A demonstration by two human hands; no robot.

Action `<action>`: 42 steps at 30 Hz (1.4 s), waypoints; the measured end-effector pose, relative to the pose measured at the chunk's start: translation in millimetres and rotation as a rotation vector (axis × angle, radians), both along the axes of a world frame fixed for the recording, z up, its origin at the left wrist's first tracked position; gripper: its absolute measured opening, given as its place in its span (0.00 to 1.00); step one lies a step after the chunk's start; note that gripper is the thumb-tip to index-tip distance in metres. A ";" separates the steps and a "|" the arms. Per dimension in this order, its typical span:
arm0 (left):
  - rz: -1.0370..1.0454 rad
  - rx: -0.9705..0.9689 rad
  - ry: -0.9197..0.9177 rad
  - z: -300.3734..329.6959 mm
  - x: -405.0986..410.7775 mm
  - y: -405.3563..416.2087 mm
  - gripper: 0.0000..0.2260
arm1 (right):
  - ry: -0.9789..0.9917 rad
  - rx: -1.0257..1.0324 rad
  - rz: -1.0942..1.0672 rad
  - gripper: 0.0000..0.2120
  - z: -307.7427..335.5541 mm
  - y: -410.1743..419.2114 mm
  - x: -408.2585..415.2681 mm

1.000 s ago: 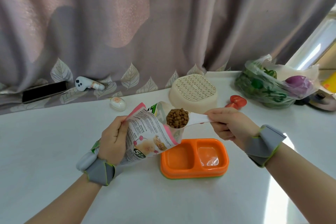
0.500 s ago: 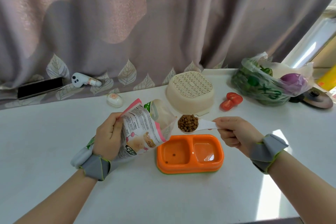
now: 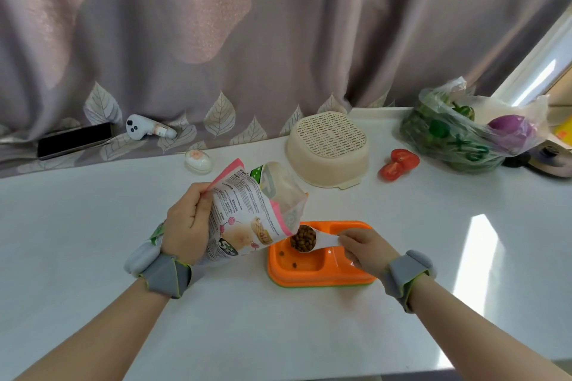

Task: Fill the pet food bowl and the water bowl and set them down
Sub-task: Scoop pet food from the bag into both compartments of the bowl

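A white countertop (image 3: 93,241) runs along a mauve curtain (image 3: 278,25) hemmed with pale leaves. The left hand (image 3: 185,226) is closed around a tilted, open pet food bag (image 3: 247,213). Just right of that bag, the right hand (image 3: 365,247) pinches the handle of a white scoop (image 3: 322,241) heaped with brown kibble (image 3: 303,238), tipped over the left compartment of the orange double bowl (image 3: 318,275). A few kibbles lie in that compartment, directly below the scoop. Beyond the hands sit an upturned cream colander (image 3: 328,148) and cut tomatoes (image 3: 399,164).
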State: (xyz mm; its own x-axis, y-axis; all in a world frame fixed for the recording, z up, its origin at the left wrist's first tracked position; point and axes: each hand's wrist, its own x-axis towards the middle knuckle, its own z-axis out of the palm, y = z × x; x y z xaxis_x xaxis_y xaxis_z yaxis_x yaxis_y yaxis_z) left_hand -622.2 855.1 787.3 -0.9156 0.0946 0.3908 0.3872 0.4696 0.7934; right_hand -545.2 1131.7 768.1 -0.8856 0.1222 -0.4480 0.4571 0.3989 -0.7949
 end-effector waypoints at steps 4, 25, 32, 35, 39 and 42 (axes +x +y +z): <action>0.000 -0.011 -0.007 1.6 0.3 1.9 0.11 | 0.199 0.323 0.192 0.10 0.4 -2.0 1.5; -0.030 0.017 -0.033 4.8 3.4 9.2 0.09 | 0.465 0.715 0.304 0.33 3.0 -3.5 13.2; -0.041 0.024 -0.039 7.5 5.0 11.0 0.07 | 0.344 0.252 -0.041 0.10 48.5 8.2 -4.6; -0.046 0.032 -0.037 8.9 6.6 11.4 0.08 | 0.433 0.055 -0.232 0.13 77.8 4.4 -10.0; -0.070 0.016 -0.035 6.2 7.3 11.7 0.07 | 0.615 0.188 -0.031 0.11 111.5 -8.0 -12.2; -0.096 0.001 -0.026 9.2 9.1 14.4 0.07 | 0.589 0.623 0.341 0.13 114.6 -25.2 -20.8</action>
